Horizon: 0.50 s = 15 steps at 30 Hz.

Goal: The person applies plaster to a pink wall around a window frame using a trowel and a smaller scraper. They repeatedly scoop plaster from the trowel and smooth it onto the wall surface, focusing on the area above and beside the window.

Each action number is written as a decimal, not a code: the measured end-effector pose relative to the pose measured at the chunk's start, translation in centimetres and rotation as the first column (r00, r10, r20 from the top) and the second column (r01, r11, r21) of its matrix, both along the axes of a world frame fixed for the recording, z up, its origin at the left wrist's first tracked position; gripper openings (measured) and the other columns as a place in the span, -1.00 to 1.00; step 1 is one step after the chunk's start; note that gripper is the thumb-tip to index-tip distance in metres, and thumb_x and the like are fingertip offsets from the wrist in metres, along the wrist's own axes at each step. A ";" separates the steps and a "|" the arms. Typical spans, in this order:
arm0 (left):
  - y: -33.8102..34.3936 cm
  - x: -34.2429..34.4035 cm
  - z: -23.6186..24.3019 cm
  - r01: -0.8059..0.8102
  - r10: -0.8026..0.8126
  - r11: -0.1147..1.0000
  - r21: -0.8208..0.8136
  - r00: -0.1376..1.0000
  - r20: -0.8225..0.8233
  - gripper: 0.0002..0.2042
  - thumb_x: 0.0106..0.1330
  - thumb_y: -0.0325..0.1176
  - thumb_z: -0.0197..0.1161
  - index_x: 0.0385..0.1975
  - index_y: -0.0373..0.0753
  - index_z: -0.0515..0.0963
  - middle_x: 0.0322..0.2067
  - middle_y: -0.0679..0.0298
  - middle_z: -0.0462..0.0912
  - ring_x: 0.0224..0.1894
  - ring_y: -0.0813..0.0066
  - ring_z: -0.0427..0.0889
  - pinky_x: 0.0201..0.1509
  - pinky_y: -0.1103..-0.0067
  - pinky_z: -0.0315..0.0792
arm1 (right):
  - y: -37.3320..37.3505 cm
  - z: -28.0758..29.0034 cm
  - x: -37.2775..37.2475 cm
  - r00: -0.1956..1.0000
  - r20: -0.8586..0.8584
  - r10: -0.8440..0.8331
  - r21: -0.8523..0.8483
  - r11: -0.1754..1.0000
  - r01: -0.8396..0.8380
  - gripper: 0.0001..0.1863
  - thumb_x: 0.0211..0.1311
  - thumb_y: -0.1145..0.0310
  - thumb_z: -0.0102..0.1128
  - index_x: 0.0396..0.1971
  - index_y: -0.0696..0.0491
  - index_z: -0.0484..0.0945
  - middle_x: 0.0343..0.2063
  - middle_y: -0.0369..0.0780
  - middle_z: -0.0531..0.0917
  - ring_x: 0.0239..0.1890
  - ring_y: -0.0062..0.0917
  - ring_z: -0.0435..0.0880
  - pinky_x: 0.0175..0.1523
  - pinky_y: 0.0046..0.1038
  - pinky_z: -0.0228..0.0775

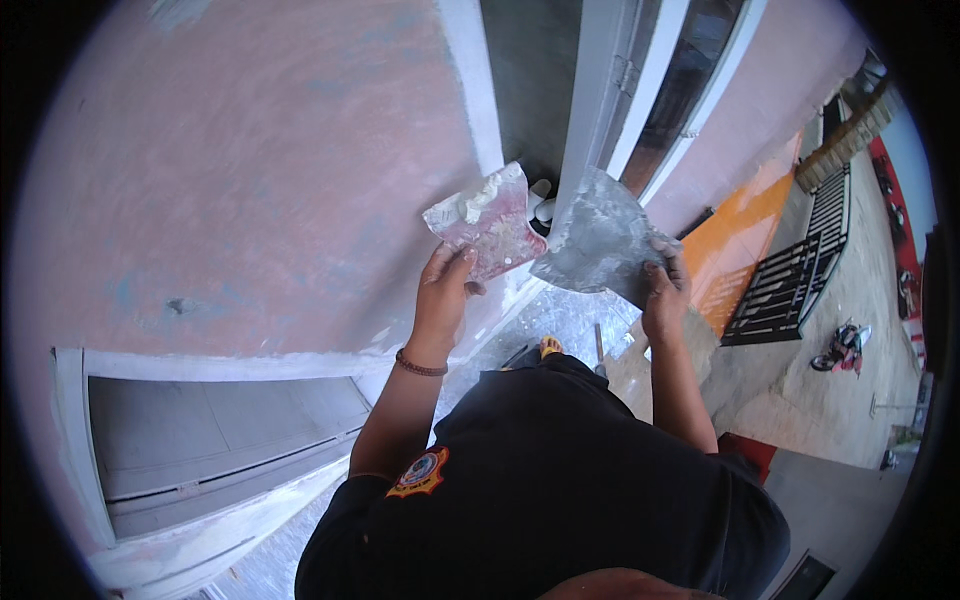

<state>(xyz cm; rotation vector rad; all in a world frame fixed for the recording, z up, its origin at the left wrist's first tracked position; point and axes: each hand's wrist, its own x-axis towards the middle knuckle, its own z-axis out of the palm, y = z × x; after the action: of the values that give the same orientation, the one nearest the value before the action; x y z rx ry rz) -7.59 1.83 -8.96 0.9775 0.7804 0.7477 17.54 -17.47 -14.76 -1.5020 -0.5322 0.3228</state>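
"What is the left hand (447, 290) doing?"
"Its fingers are pinching a paste-smeared pink scraper (495, 228), upper centre of the frame."
"The right hand (664, 295)?"
"Its fingers are clasping a grey flared scraper (602, 235), just right."

A black short-sleeved shirt (570, 480) bears an orange-edged badge (418, 472), and a brown bracelet (420, 367) circles the left wrist (430, 346).

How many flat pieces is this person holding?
2: a white-smeared pinkish piece in the left hand, and a grey piece in the right hand.
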 end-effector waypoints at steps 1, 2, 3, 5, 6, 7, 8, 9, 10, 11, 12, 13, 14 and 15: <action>-0.3 -0.2 -0.1 0.012 -0.013 0.999 0.040 0.999 0.029 -0.74 0.47 -0.39 0.13 0.09 -0.28 0.51 -0.06 0.30 0.64 -0.18 0.61 0.63 -0.29 0.63 0.53 | -0.1 0.4 0.2 0.999 0.051 -0.019 -0.012 1.000 0.020 -0.54 0.25 0.63 -0.04 0.18 0.19 0.47 0.08 -0.24 0.55 0.09 -0.55 0.48 0.19 -0.54 0.29; -0.7 -0.4 -0.2 0.006 -0.008 0.998 0.067 0.999 0.038 -0.74 0.48 -0.39 0.11 0.10 -0.27 0.50 -0.06 0.30 0.64 -0.16 0.59 0.64 -0.29 0.62 0.55 | -0.4 1.0 0.5 0.996 -0.087 -0.027 0.081 0.996 0.034 -0.46 0.24 0.63 -0.03 0.27 0.15 0.38 0.18 -0.19 0.47 0.16 -0.50 0.44 0.25 -0.50 0.26; -0.9 -0.4 -0.2 0.007 -0.010 0.996 0.087 0.999 0.039 -0.73 0.49 -0.38 0.09 0.12 -0.27 0.48 -0.05 0.29 0.63 -0.14 0.58 0.65 -0.30 0.61 0.57 | -0.7 1.7 0.8 0.990 -0.134 -0.034 0.166 0.985 0.057 -0.37 0.23 0.64 -0.01 0.35 0.11 0.28 0.27 -0.14 0.38 0.24 -0.45 0.39 0.31 -0.45 0.23; -1.4 -0.7 0.0 0.031 -0.035 0.995 0.099 0.999 0.039 -0.67 0.53 -0.38 -0.01 0.23 -0.25 0.34 -0.03 0.18 0.62 -0.18 0.45 0.70 -0.30 0.55 0.65 | -1.6 3.5 1.6 0.991 -0.096 -0.094 0.215 0.970 0.113 -0.22 0.26 0.64 0.02 0.49 0.11 0.01 0.30 -0.04 0.33 0.20 -0.38 0.47 0.24 -0.36 0.38; -1.5 -0.8 0.1 0.061 -0.067 0.991 0.119 0.997 0.047 -0.66 0.54 -0.38 -0.05 0.26 -0.25 0.29 -0.03 0.15 0.62 -0.20 0.41 0.72 -0.30 0.54 0.66 | -2.0 4.3 2.0 0.964 -0.243 -0.112 0.216 0.962 0.166 -0.20 0.26 0.64 0.04 0.49 0.11 -0.01 0.30 -0.04 0.33 0.20 -0.35 0.48 0.25 -0.34 0.38; -1.6 -0.8 0.3 0.090 -0.100 0.986 0.141 0.993 0.063 -0.65 0.55 -0.38 -0.08 0.28 -0.25 0.25 -0.03 0.12 0.62 -0.21 0.38 0.73 -0.30 0.53 0.67 | -2.4 5.1 2.3 0.933 -0.345 -0.097 0.257 0.947 0.193 -0.19 0.25 0.64 0.05 0.49 0.12 -0.04 0.30 -0.04 0.34 0.21 -0.32 0.48 0.26 -0.32 0.38; -1.5 -0.7 0.4 0.090 -0.102 0.984 0.153 0.992 0.072 -0.62 0.55 -0.43 -0.11 0.32 -0.25 0.16 -0.03 0.05 0.61 -0.26 0.30 0.75 -0.30 0.54 0.68 | -2.8 5.7 2.5 0.921 -0.383 -0.074 0.287 0.938 0.195 -0.23 0.25 0.62 0.09 0.46 0.13 0.04 0.25 -0.05 0.39 0.18 -0.31 0.50 0.25 -0.31 0.39; -1.6 -0.6 0.5 0.097 -0.114 0.974 0.207 0.991 0.072 -0.62 0.54 -0.46 -0.10 0.31 -0.26 0.16 -0.04 0.05 0.61 -0.25 0.31 0.75 -0.29 0.54 0.68 | -3.1 6.2 2.5 0.911 -0.410 -0.038 0.335 0.923 0.189 -0.28 0.25 0.59 0.13 0.42 0.15 0.12 0.20 -0.05 0.45 0.15 -0.31 0.53 0.24 -0.30 0.41; -1.7 -0.3 0.5 0.088 -0.112 0.959 0.268 0.991 0.077 -0.62 0.52 -0.50 -0.08 0.30 -0.28 0.16 -0.05 0.05 0.62 -0.24 0.31 0.75 -0.28 0.54 0.68 | -3.5 6.7 2.3 0.849 -0.528 -0.035 0.259 0.945 0.200 -0.42 0.25 0.52 0.20 0.29 0.16 0.31 0.05 -0.11 0.57 0.05 -0.33 0.60 0.17 -0.31 0.47; -1.9 0.0 0.6 0.089 -0.122 0.940 0.329 0.989 0.082 -0.62 0.51 -0.53 -0.06 0.29 -0.30 0.16 -0.06 0.06 0.62 -0.23 0.31 0.75 -0.27 0.54 0.68 | -3.6 6.8 1.8 0.858 -0.510 0.061 0.292 0.950 0.106 -0.45 0.24 0.50 0.21 0.25 0.16 0.35 0.02 -0.12 0.58 0.03 -0.34 0.61 0.15 -0.30 0.49; -1.9 0.3 0.5 0.059 -0.095 0.921 0.385 0.993 0.075 -0.64 0.49 -0.56 -0.04 0.25 -0.32 0.19 -0.08 0.06 0.63 -0.22 0.32 0.76 -0.26 0.53 0.69 | -3.5 6.8 0.9 0.854 -0.514 0.079 0.286 0.955 0.083 -0.48 0.24 0.49 0.23 0.21 0.16 0.38 -0.02 -0.14 0.60 0.00 -0.35 0.63 0.13 -0.30 0.50; -2.0 0.6 0.6 0.037 -0.078 0.896 0.443 0.994 0.074 -0.66 0.47 -0.59 -0.02 0.21 -0.34 0.23 -0.10 0.07 0.64 -0.21 0.32 0.76 -0.24 0.53 0.69 | -3.3 6.8 0.0 0.845 -0.531 0.061 0.264 0.960 0.097 -0.52 0.23 0.47 0.24 0.17 0.16 0.42 -0.05 -0.15 0.62 -0.02 -0.35 0.64 0.11 -0.30 0.52; -2.0 1.0 0.6 0.029 -0.064 0.870 0.491 0.996 0.056 -0.68 0.45 -0.62 0.00 0.17 -0.36 0.26 -0.12 0.08 0.65 -0.20 0.33 0.76 -0.22 0.53 0.69 | -2.8 6.6 -0.9 0.807 -0.583 0.090 0.250 0.965 0.074 -0.55 0.21 0.35 0.26 0.10 0.12 0.46 -0.08 -0.19 0.64 -0.05 -0.40 0.64 0.11 -0.38 0.49; -2.0 1.2 0.7 0.007 -0.035 0.810 0.587 0.999 0.036 -0.71 0.45 -0.62 0.01 0.13 -0.38 0.30 -0.15 0.08 0.66 -0.20 0.34 0.76 -0.20 0.53 0.69 | -2.1 6.4 -1.9 0.844 -0.526 0.103 0.300 0.951 0.071 -0.57 0.21 0.37 0.24 0.09 0.12 0.47 -0.10 -0.20 0.64 -0.06 -0.41 0.64 0.10 -0.35 0.49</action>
<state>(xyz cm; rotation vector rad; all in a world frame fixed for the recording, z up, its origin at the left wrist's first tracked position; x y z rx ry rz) -6.34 -0.16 -8.26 1.5192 0.4944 1.0192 15.60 -19.56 -8.35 -1.0356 -0.1309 0.6234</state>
